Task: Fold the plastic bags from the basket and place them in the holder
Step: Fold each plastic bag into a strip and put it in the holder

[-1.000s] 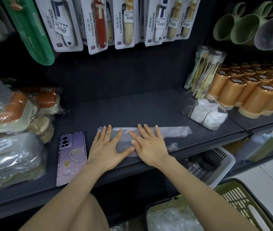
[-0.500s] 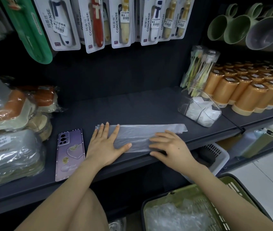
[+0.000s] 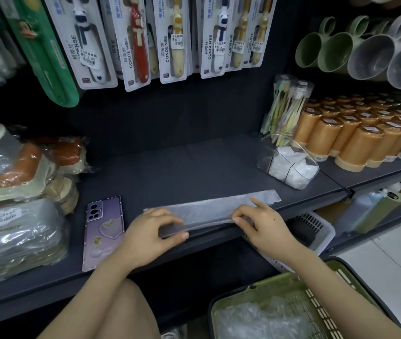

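Plastic bag (image 3: 210,208) edge now in pinch of left hand (image 3: 149,237) and right hand (image 3: 265,225).

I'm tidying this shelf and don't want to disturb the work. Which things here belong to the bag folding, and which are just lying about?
For the job: plastic bag, pinched by left hand and right hand; green basket with loose bags; clear holder with folded bags.

Just lying about: phone; toothbrush packs; orange cups; mugs.
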`<state>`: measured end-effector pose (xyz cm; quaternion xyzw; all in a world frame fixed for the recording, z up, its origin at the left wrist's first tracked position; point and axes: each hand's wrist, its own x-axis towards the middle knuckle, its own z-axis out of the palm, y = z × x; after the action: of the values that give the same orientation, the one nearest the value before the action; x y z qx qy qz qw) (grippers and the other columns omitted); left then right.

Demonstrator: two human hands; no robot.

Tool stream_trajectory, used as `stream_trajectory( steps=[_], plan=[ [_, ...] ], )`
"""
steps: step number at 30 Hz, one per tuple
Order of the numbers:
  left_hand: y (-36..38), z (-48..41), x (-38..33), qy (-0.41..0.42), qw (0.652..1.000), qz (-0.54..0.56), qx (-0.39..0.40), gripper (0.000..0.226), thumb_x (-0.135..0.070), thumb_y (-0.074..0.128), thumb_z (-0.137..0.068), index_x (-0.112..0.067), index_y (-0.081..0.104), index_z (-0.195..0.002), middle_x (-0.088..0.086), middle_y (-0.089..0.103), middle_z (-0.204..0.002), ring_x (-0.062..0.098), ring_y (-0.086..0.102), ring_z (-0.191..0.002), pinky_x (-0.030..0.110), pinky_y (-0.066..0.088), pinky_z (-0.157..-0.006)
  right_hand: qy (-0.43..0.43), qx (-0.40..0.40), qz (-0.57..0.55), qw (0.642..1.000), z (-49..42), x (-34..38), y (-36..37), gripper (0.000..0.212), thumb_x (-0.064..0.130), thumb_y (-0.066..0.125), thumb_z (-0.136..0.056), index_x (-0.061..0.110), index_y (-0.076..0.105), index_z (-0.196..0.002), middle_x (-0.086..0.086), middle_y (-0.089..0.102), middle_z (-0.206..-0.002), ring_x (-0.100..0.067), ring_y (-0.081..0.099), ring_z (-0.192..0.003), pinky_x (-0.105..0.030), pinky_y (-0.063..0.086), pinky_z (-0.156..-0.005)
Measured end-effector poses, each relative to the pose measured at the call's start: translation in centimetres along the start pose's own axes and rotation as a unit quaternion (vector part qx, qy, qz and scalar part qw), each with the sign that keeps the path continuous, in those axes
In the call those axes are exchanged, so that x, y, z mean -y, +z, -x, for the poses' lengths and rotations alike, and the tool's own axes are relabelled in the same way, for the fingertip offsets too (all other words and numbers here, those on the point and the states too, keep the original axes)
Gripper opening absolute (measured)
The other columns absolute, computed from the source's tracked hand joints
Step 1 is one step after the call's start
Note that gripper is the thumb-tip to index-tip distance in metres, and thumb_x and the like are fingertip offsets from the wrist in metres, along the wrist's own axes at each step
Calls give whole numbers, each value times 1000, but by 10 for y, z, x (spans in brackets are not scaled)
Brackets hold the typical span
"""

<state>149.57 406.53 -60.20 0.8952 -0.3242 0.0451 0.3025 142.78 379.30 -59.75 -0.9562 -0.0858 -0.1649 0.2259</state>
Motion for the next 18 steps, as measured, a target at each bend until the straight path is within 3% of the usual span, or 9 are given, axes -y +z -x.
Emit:
stream_trajectory(
  steps=[2, 4, 6, 7, 9, 12, 14, 16, 18],
  plan=[
    [-1, 1, 3, -15, 999, 43, 27, 70, -81, 53, -62, -26, 74, -100, -32, 59, -92, -6, 54, -95, 12, 37, -88, 35, 49, -39, 997, -2, 4, -13, 15, 20, 49, -97, 18, 60, -86, 3, 66, -78, -20, 58, -72, -8, 34, -92],
    [-2, -3, 5, -44, 995, 82, 29, 48, -61, 64, -68, -25, 74, -98, -41, 60, -86, -16, 54, -93, 8, 36, -85, 58, 93, -64, 992, -8, 6, -19, 20, 17, 49, -98, 29, 51, -81, 7, 61, -76, -14, 54, -73, -24, 41, -74],
    [-5, -7, 7, -85, 989, 114, 38, 19, -46, 68, -77, -32, 74, -89, -42, 61, -86, -18, 56, -88, 14, 40, -83, 73, 104, -68, 990, -18, 8, -20, 28, 16, 48, -98, 35, 44, -76, 8, 60, -77, -14, 54, -75, -32, 42, -73],
    [-8, -8, 6, -106, 983, 140, 45, 15, -51, 64, -78, -39, 72, -80, -34, 66, -83, -14, 58, -83, 18, 42, -82, 82, 107, -74, 988, -23, 7, -20, 30, 16, 47, -98, 35, 44, -76, 7, 61, -78, -15, 56, -78, -34, 43, -75],
    [-14, -10, 5, -148, 966, 206, 55, 28, -62, 55, -78, -39, 70, -72, -21, 68, -75, -8, 58, -75, 23, 43, -78, 107, 113, -84, 984, -32, 3, -17, 30, 15, 47, -98, 35, 46, -75, 10, 60, -78, -15, 57, -80, -34, 45, -79],
    [-15, -15, 9, -203, 945, 258, 20, 35, -47, 58, -92, -18, 73, -80, -11, 72, -83, 4, 62, -81, 28, 44, -82, 145, 128, -116, 974, -41, -3, -11, 24, 19, 46, -100, 31, 56, -81, 15, 59, -78, -10, 56, -83, -33, 46, -84],
    [-14, -17, 10, -215, 938, 272, -18, 47, -48, 59, -90, -2, 67, -79, -7, 63, -76, 9, 55, -76, 31, 40, -75, 171, 126, -146, 966, -42, -4, -9, 21, 28, 46, -101, 19, 64, -91, 13, 62, -81, -9, 58, -85, -30, 46, -85],
    [-11, -19, 10, -223, 931, 283, -53, 40, -35, 60, -92, 2, 64, -76, -1, 59, -72, 12, 52, -74, 30, 38, -71, 204, 110, -194, 953, -42, -2, -10, 30, 38, 51, -97, 14, 67, -93, 11, 65, -83, 2, 59, -83, -22, 45, -80],
    [-8, -20, 9, -244, 931, 257, -85, 24, -16, 61, -93, -7, 67, -71, -2, 62, -65, 10, 56, -69, 21, 40, -68, 226, 100, -227, 942, -44, -2, -10, 30, 43, 59, -92, 14, 68, -84, 10, 67, -76, 6, 59, -75, -19, 45, -75]
  ],
)
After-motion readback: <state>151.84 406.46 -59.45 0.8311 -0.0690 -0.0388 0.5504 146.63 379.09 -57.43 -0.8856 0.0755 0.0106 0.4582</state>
